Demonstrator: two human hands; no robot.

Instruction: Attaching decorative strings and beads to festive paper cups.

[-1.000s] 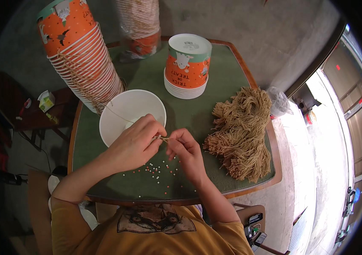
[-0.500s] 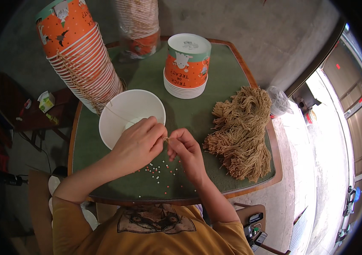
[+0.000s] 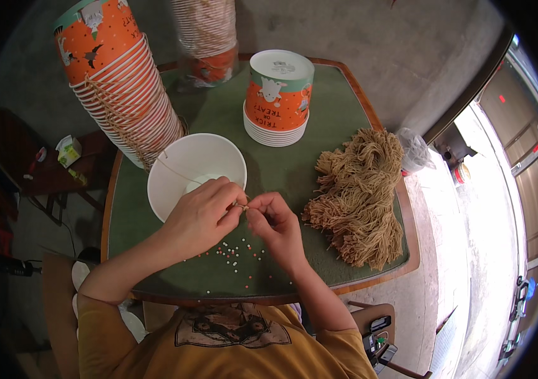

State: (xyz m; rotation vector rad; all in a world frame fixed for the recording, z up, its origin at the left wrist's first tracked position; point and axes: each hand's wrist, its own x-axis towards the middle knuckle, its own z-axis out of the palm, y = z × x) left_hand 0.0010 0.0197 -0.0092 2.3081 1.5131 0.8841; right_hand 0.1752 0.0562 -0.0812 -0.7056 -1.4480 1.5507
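A thin tan cord (image 3: pixel 171 169) is strung through the side of a white paper bucket (image 3: pixel 159 189), which stands with its mouth toward me. The cord runs across the bucket's inside and down to my hands. My left hand (image 3: pixel 204 211), over the bucket's near right rim, pinches the cord between thumb and fingers. Close against it, my right hand (image 3: pixel 275 224) is closed on the same cord, thumb and forefinger together. A small loop or knot of cord shows between the fingertips; its exact form is too small to tell.
Right of my hands lies a heap of tan cords (image 3: pixel 360 199). Ahead stands an upturned stack of orange buckets (image 3: pixel 277 104). A tall leaning stack (image 3: pixel 127 95) with cords rises at left, a plastic-wrapped stack (image 3: pixel 206 38) behind. Small white and red pellets (image 3: pixel 234 252) dot the green tabletop (image 3: pixel 180 278).
My right hand has moved slightly left, its fingertips now meeting the left hand's. The left hand has shifted a little left and down. The bucket stays in place.
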